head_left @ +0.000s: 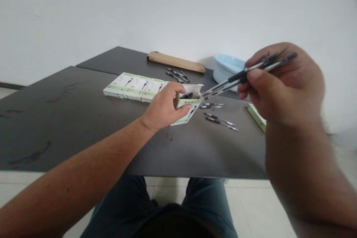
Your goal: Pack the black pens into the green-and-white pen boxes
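Note:
My left hand (166,105) grips an opened white and green pen box (188,111), tilted so its open end faces up and to the right. Dark pen ends show inside the box, and its white flap (193,88) is folded back. My right hand (284,81) pinches a few pens (237,77) between thumb and fingers. Their clear barrels point down and left, with the tips at the box's mouth; whether they touch it I cannot tell. Several loose pens (221,121) lie on the table just right of the box.
Closed pen boxes (131,85) stand in a row at left. Farther back are more pens (177,75), a long brown cardboard piece (177,61) and a light blue basin (228,67) by the wall. Another green-edged box (257,117) lies at right on the dark table (83,126).

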Demonstrator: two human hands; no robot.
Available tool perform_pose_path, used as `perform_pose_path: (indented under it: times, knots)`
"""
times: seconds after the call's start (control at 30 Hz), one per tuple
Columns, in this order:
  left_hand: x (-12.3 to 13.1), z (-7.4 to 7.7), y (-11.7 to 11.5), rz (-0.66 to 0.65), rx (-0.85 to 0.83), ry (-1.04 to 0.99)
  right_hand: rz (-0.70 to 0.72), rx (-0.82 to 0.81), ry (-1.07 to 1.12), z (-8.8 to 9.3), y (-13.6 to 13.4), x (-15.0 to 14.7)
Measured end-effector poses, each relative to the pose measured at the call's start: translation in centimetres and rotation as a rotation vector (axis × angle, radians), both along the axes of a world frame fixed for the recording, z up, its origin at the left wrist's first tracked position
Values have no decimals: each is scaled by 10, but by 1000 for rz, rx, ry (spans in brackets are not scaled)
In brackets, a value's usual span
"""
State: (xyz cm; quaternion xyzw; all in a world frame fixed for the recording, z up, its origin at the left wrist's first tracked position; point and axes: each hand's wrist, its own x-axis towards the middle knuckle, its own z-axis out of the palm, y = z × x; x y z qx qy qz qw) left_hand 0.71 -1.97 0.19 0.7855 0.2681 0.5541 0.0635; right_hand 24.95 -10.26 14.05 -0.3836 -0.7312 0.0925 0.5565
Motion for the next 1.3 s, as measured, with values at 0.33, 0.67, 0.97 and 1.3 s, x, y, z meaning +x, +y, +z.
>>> perform_pose_path:
  times: [0.33, 0.67, 0.97, 1.3]
  knots:
    - [1, 1, -3, -20, 16, -10, -77, -42, -300, -7, 29, -19]
    - [1, 2, -1, -9, -28, -3, -126, -196, -641, -21, 46, -21]
    - [3, 1, -1, -24, -51, -7, -97, 61, -575, -38, 30, -21]
    - [3, -1, 1, -38, -66, -13, -64, 72, -620, -53, 24, -14]
